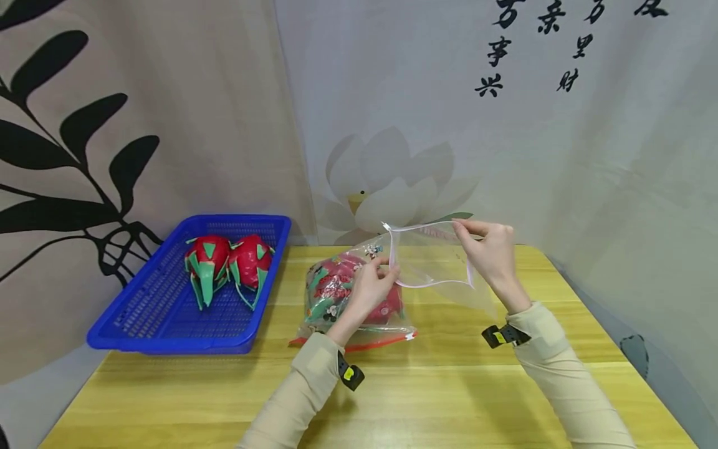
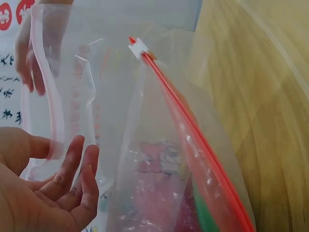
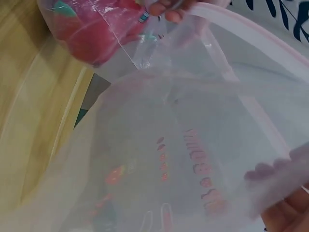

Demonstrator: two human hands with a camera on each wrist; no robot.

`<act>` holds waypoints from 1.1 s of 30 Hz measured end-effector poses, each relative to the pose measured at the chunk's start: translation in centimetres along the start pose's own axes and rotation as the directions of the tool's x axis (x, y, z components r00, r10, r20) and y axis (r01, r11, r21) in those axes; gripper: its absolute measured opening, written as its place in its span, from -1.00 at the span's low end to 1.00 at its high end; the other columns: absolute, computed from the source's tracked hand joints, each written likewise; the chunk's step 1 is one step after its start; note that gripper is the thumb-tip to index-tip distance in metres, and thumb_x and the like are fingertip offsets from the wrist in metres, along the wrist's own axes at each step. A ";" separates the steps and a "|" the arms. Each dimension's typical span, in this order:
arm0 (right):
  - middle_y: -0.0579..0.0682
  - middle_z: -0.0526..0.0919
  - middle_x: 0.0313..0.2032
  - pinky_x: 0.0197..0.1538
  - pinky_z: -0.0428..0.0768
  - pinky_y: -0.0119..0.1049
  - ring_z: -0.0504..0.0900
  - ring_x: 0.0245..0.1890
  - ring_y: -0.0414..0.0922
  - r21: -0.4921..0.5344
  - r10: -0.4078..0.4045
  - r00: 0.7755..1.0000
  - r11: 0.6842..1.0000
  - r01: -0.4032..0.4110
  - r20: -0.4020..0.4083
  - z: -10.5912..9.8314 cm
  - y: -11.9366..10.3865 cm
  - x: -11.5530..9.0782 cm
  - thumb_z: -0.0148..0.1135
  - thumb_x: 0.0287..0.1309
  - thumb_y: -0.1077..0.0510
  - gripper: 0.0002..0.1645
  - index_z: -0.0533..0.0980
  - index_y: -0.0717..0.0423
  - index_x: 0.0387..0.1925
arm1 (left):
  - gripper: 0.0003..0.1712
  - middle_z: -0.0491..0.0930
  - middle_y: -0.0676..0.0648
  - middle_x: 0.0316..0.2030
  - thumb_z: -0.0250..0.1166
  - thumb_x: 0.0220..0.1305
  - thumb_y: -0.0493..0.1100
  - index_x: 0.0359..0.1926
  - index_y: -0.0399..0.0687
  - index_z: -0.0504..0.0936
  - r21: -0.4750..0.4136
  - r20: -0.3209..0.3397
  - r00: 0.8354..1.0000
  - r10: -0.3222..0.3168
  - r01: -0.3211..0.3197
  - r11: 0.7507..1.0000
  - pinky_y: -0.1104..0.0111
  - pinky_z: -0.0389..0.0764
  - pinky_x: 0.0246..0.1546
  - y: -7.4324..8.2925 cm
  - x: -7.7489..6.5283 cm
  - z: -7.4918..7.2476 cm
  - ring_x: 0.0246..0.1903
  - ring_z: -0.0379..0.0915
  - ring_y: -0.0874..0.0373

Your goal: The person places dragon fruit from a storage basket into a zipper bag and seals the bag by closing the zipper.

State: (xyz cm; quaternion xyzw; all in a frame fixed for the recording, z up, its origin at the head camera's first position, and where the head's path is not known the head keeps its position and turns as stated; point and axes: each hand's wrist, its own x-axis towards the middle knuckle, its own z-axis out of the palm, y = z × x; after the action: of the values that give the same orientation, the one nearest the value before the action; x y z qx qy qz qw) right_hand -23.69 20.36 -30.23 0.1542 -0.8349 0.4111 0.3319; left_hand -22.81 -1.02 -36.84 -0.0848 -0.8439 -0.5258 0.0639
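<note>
Between both hands a clear zip bag [image 1: 429,259] with a pale pink edge is held up with its mouth spread apart. My left hand [image 1: 371,288] pinches its near-left rim; in the left wrist view, the thumb lies over the pink strip [image 2: 48,104]. My right hand [image 1: 492,249] grips the opposite side of the rim, and its fingers show through the film in the right wrist view. Behind and beneath my left hand, a filled bag [image 1: 322,284] with a red zip [image 2: 186,137] and cartoon print lies on the table, red and green items inside.
To the left, a blue plastic basket [image 1: 162,321] holds two red dragon fruits with green leaves, one left [image 1: 209,251] and one right [image 1: 250,257]. The wooden table [image 1: 426,399] backs onto a printed curtain [image 1: 561,162].
</note>
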 end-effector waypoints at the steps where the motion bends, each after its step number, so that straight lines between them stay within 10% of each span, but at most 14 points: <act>1: 0.29 0.73 -0.36 -0.82 0.11 -0.55 0.35 -0.77 -0.66 -0.012 -0.016 1.000 1.000 0.015 -0.010 0.2 -0.1 0.0 0.22 0.19 0.17 -0.74 0.69 0.30 -0.27 | -0.61 0.74 -0.19 -0.35 0.20 0.29 -0.08 0.04 -0.24 0.56 0.007 0.001 1.000 0.000 0.000 1.000 0.48 0.40 -0.51 0.1 0.0 0.0 -0.52 0.50 0.21; 6: 0.26 0.73 -0.42 -0.84 0.06 -0.57 0.37 -0.79 -0.63 -0.071 -0.049 0.998 0.996 0.046 -0.043 0.8 -0.9 -0.2 0.21 0.16 0.21 -0.76 0.70 0.31 -0.32 | -0.61 0.73 -0.22 -0.36 0.19 0.31 -0.10 0.06 -0.25 0.53 -0.010 0.015 1.000 0.016 -0.015 1.000 0.48 0.38 -0.46 0.6 -0.1 -0.4 -0.46 0.59 0.00; 12: 0.25 0.73 -0.43 -0.83 0.09 -0.57 0.65 -0.71 -0.03 -0.109 -0.037 0.998 0.994 0.032 -0.051 1.4 -1.6 -0.4 0.17 0.17 0.20 -0.74 0.70 0.30 -0.33 | -0.50 0.71 -0.26 -0.22 0.14 0.35 -0.03 0.20 -0.22 0.43 -0.026 0.105 0.994 -0.037 0.040 0.999 0.50 0.40 -0.62 1.4 -0.5 -2.1 -0.34 0.66 -0.11; 21: 0.24 0.73 -0.46 -0.82 0.06 -0.58 0.69 -0.65 0.03 -0.121 -0.035 0.998 0.992 0.028 -0.049 1.7 -1.9 -0.5 0.16 0.16 0.20 -0.74 0.71 0.29 -0.36 | -0.50 0.69 -0.20 -0.15 0.11 0.37 0.01 0.21 -0.16 0.40 0.193 0.106 0.990 -0.098 0.076 0.978 0.37 0.59 -0.45 2.6 -0.5 -9.1 -0.27 0.65 -0.02; 27: 0.25 0.73 -0.46 -0.83 0.08 -0.59 0.69 -0.65 0.04 -0.107 -0.043 0.998 0.994 0.038 -0.043 1.8 -1.9 -0.4 0.16 0.15 0.22 -0.74 0.70 0.30 -0.37 | -0.46 0.66 -0.24 -0.07 0.04 0.39 0.07 0.21 -0.19 0.41 0.430 0.001 0.994 -0.105 0.094 0.898 0.19 0.58 -0.24 1.4 1.3 -16.0 -0.16 0.61 -0.09; 33: 0.24 0.73 -0.45 -0.83 0.08 -0.59 0.66 -0.70 -0.02 -0.117 -0.048 0.998 0.992 0.042 -0.043 1.6 -1.9 -0.5 0.16 0.15 0.22 -0.75 0.71 0.29 -0.37 | -0.43 0.60 -0.34 -0.02 0.02 0.38 0.04 0.21 -0.29 0.37 0.603 -0.112 0.985 -0.133 0.173 0.779 0.10 0.58 -0.30 -2.9 3.3 -21.0 -0.21 0.59 -0.20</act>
State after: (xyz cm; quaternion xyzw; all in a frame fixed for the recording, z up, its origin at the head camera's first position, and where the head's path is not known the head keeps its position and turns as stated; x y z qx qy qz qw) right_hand -22.97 17.88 -30.16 0.1441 -0.8458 0.3578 0.3685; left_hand -26.22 -20.92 -29.57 0.0258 -0.9699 -0.2312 0.0714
